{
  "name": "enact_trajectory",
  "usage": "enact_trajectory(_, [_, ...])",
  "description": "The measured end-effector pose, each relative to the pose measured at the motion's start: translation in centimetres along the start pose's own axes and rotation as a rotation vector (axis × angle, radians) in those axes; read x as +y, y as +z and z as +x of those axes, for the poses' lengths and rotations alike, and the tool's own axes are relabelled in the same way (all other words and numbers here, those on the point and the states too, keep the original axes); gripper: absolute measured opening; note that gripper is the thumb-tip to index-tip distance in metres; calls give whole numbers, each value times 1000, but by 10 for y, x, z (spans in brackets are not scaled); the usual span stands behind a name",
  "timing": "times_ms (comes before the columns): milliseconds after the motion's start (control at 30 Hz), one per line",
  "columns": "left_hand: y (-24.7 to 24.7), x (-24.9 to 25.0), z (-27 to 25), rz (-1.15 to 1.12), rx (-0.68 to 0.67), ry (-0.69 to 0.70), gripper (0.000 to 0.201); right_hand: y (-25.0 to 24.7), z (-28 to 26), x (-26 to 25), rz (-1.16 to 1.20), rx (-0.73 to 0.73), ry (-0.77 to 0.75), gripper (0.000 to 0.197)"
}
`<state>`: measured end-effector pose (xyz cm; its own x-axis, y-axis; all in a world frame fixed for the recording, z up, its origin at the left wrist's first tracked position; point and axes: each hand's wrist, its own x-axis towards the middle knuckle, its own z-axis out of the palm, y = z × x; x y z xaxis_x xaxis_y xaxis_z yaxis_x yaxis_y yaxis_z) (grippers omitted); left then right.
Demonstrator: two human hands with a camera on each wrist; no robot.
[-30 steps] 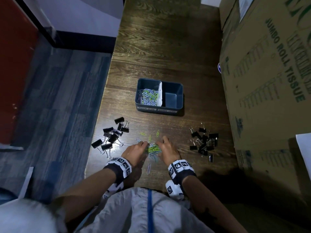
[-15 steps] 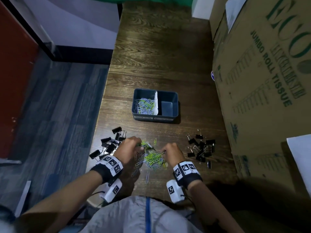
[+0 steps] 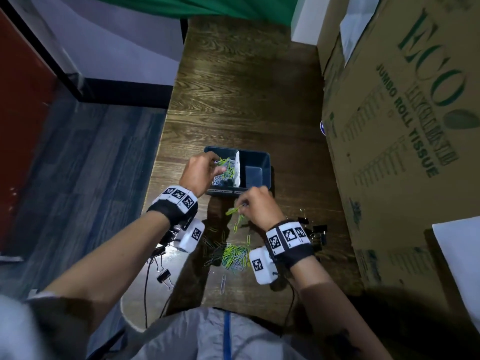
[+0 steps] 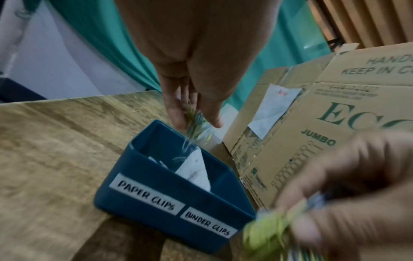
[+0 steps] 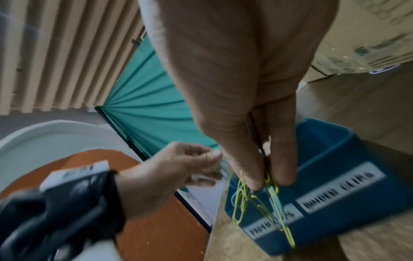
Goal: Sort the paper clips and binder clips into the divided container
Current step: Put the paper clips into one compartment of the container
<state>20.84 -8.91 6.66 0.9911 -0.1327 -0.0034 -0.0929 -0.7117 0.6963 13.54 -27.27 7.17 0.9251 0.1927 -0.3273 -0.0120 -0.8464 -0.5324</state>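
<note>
Blue plastic divided container (image 3: 255, 166) sits on the table (image 3: 246, 100), two compartments. My left hand (image 3: 200, 168) pinches several paper clips (image 3: 224, 162) over the paper-clip side. My right hand (image 3: 257, 206) pinches a few more (image 5: 257, 199) just short of it. One loose clip heap (image 3: 235, 257) and two binder clip groups (image 3: 315, 232) remain on the table.

table (image 3: 246, 94): dark grained wood, slight sheen
container (image 4: 156, 197): smooth blue plastic
box (image 3: 389, 152): matt brown cardboard
</note>
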Motion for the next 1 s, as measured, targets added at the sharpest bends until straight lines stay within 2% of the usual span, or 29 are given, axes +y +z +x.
enact_trajectory(100, [10,-16,-20,68,50,2,19,-20,24,-16,-12,68,-29,10])
enact_trajectory(167, [19,-31,-42,160,21,20,18,-32,41,-26,-7,117,-56,12])
enact_trajectory(300, [51,-57,-92,320,-272,8,25,-46,72,-45,-15,174,-61,14])
enact_trajectory(367, [68,-65,-114,355,-383,3,34,-45,81,-49,-50,172,-61,18])
enact_trajectory(467, [86,-75,-133,385,-448,3,54,-35,82,-43,-92,186,-28,27])
enact_trajectory(533, [96,-78,-142,466,-521,-4,77,-28,72,-36,-97,224,-22,20])
enact_trajectory(600, [106,-77,-152,513,-587,-16,85,-10,55,-19,-110,220,-16,16])
enact_trajectory(700, [117,-67,-165,530,-647,29,83,36,25,14,-178,106,89,15])
enact_trajectory(767, [119,-61,-170,557,-691,87,85,65,8,32,-206,-20,183,13])
enact_trajectory(800, [121,-60,-170,575,-704,114,84,76,2,39,-189,-105,204,30])
enact_trajectory(867, [120,-58,-168,603,-731,165,81,89,-13,46,-194,-254,145,64])
enact_trajectory(933, [117,-57,-169,602,-756,211,77,98,-25,51,-279,-308,36,79])
enact_trajectory(1000, [113,-60,-171,597,-756,258,73,109,-34,54,-367,-333,-53,84])
